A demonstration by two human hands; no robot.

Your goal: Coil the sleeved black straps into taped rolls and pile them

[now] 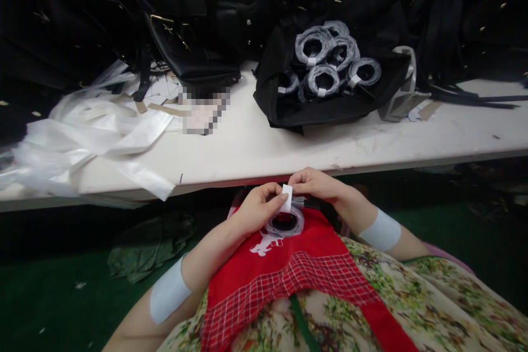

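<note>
In front of my red apron, my left hand (263, 206) pinches a small white paper label (287, 199) between thumb and fingers. My right hand (315, 184) is closed too, its fingertips meeting at the label's upper right edge. Just below the fingers rests a coiled strap wrapped in clear plastic (296, 225), dark through its middle. Part of the coil is hidden by the left hand and the label.
A black bag (313, 113) on the white table (231, 157) holds several plastic-wrapped coils (315, 44) with white labels. White plastic strips (103, 137) are heaped at left. Black leather bags (193, 60) line the back. Dark straps (474, 96) lie at right.
</note>
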